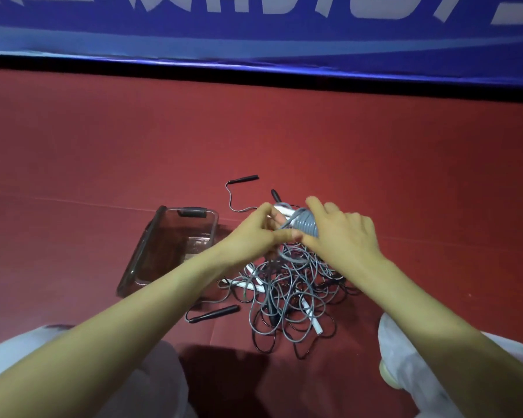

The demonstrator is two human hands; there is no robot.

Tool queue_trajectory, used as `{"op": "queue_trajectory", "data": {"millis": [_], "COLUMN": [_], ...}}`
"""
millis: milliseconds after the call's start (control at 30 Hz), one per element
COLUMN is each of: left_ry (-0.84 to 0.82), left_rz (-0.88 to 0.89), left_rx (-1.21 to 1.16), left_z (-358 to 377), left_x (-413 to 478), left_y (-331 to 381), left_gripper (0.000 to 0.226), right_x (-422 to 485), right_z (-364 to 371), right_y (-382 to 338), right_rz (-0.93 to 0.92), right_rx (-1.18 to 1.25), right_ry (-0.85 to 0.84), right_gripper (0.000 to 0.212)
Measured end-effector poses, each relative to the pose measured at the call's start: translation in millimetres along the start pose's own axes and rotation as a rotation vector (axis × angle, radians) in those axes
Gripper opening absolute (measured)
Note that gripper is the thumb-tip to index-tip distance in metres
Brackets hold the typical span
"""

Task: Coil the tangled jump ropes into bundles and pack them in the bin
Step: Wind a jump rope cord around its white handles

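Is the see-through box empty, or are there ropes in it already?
Empty: only red floor shows through the clear bin, and the ropes lie outside it, in the tangled pile beside it.

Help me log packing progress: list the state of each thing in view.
grey rope bundle: partly coiled, held above the pile, tail trailing down.
left hand: grips the bundle's end.
right hand: grips the coil.
rope pile: tangled, on the red floor.
clear bin: open, no ropes inside.
far black handle: lying loose on the floor.
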State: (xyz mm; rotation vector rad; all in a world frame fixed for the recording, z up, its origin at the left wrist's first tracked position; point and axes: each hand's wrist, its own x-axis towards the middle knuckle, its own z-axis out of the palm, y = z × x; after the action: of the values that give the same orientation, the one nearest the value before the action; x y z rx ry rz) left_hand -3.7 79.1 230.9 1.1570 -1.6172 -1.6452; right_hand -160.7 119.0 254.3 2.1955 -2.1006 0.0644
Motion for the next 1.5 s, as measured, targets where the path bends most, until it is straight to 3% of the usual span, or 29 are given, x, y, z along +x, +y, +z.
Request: {"op": "queue_trajectory", "data": {"millis": [133, 267, 400, 533, 600, 667, 700, 767, 867, 1000, 1067, 1167, 1267, 1333, 1500], "left_ry": [-0.157, -0.040, -0.002, -0.121, 0.022, 0.299, 0.397, 0.502, 0.489, 0.257, 0.148, 0.036, -0.135, -0.188, -0.004], "left_rz": [-0.033, 0.117, -0.013, -0.079, 0.087, 0.430, 0.564, 0.671, 0.573, 0.045, -0.104, -0.172, -0.038, 0.069, 0.189], "left_rx": [-0.069, -0.070, -0.256, -0.275, 0.073, 0.760, 0.966, 1.076, 0.825, 0.009, -0.230, -0.314, -0.344, -0.317, -0.114], "left_z": [-2, -2, 2, -2, -8, -14, -16, -16, -7, -4, -9, -15, -14, -11, -9], "left_x": [-2, -6, -3, -10, -9, -4, -2, -3, -8, -9, -5, -3, -8, -11, -13], "left_y": [3, 14, 19, 20, 19, 15, 12, 9, 14, 20, 17, 15, 21, 22, 21], "left_gripper": [0.009, 0.022, 0.047, 0.020, 0.017, 0.025, 0.030, 0.035, 0.032, 0.016, 0.006, 0.010, 0.033, 0.031, 0.017], "right_x": [3, 4, 6, 7, 6, 7, 7, 7, 10, 10, 9, 8, 6, 5, 8], "right_z": [0, 1, 2, 2, 2, 2, 3, 2, -1, -2, -4, -7, -7, -3, 1], "right_y": [11, 17, 18, 18, 17, 15, 14, 13, 15, 13, 12, 17, 12, 9, 7], "right_rz": [0.020, 0.048, 0.059, 0.062, 0.068, 0.077, 0.078, 0.079, 0.101, 0.098, 0.058, 0.014, -0.015, -0.007, 0.028], "right_rx": [0.029, 0.037, 0.060, 0.143, 0.133, 0.111, 0.105, 0.093, 0.086, 0.128, 0.233, 0.586, 1.135, 1.435, 1.508], "right_ry": [0.192, 0.252, 0.268, 0.334, 0.335, 0.308, 0.295, 0.286, 0.273, 0.295, 0.295, 0.165, 0.030, -0.078, -0.256], "right_gripper": [0.067, 0.069, 0.066, 0.060, 0.063, 0.067, 0.068, 0.068, 0.067, 0.069, 0.069, 0.060, 0.047, 0.039, 0.040]}}
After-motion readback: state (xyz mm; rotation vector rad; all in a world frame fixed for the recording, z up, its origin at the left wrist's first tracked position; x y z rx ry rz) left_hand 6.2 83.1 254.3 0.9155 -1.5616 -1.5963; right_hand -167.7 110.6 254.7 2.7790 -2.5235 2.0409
